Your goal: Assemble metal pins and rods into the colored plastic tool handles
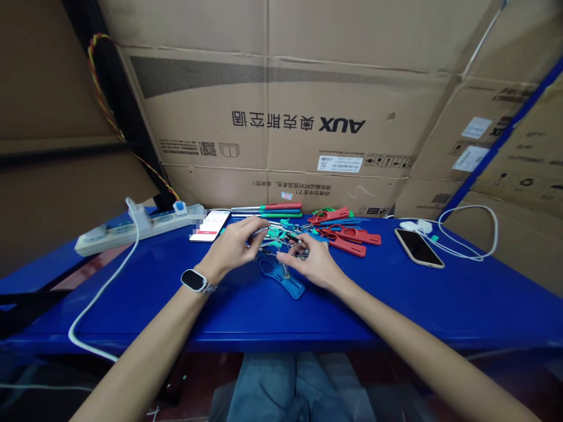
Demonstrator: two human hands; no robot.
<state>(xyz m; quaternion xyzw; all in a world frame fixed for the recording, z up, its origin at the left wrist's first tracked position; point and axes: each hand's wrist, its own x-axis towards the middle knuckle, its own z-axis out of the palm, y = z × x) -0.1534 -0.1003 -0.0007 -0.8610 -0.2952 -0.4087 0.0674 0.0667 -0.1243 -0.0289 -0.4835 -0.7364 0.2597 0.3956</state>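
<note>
On a blue table (176, 305) lies a pile of plastic-handled tools (338, 231) in red, green and blue. My left hand (233, 246), with a smartwatch (196, 280) on the wrist, is closed in a pinch on a thin metal part of a tool at the near edge of the pile. My right hand (312, 264) rests beside it, fingers curled and pinching a small metal piece. Just under both hands lies a blue-handled tool (281, 275), flat on the table. What exactly each hand pinches is too small to name.
A white power strip (132, 225) with a cable lies at the back left, a phone (210, 225) with a lit screen next to it. A dark phone (417, 247) and a white charger cable (466, 234) lie at the right. Large cardboard boxes (285, 117) stand behind the table.
</note>
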